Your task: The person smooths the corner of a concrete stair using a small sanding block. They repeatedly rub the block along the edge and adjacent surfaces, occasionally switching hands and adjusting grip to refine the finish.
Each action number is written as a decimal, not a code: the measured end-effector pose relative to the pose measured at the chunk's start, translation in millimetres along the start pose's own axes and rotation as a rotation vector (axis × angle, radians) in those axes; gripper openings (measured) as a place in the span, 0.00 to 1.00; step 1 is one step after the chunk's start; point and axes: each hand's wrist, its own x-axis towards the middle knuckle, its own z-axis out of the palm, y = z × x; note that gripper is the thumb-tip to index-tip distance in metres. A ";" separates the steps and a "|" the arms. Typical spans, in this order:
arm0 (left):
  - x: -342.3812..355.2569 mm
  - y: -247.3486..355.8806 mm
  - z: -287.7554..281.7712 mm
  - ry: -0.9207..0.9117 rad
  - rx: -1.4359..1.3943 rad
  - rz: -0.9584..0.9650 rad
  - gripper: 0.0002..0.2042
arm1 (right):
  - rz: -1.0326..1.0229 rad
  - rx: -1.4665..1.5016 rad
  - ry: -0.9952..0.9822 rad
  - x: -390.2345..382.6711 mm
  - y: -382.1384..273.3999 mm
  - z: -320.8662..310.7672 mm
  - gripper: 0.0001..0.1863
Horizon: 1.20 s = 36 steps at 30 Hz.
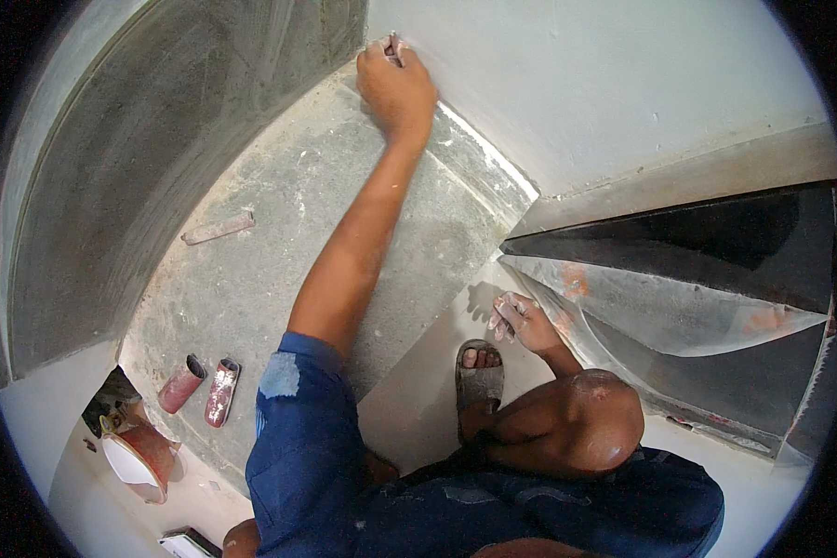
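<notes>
My left hand reaches far forward to the corner where the white wall meets the dark grey curved panel. Its fingers are closed around a small dark-reddish piece, which looks like folded sandpaper and is mostly hidden by the hand. Beside my raised knee, my right hand hangs with dusty white fingers, loosely bent and apart, holding nothing. Two reddish sandpaper rolls lie on the grey slab to the left of my sleeve. A flat, dusty strip rests farther up the slab.
A reddish-brown bucket with a white inside stands at the lower left, near a small dark-and-white box. Black panels, partly under translucent sheeting, line the right side. My sandalled foot is on the pale floor.
</notes>
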 end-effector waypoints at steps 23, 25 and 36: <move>-74.9 8.0 -11.3 -0.132 -0.049 0.023 0.13 | -0.001 0.094 -0.004 1.6 -3.8 6.4 0.15; -69.6 11.2 -4.9 -0.065 -0.023 -0.026 0.13 | -0.022 0.076 0.005 2.2 -4.8 5.9 0.14; -74.9 35.3 -45.1 -0.307 -0.295 -0.379 0.10 | -0.012 0.126 -0.017 -8.6 -7.3 2.4 0.15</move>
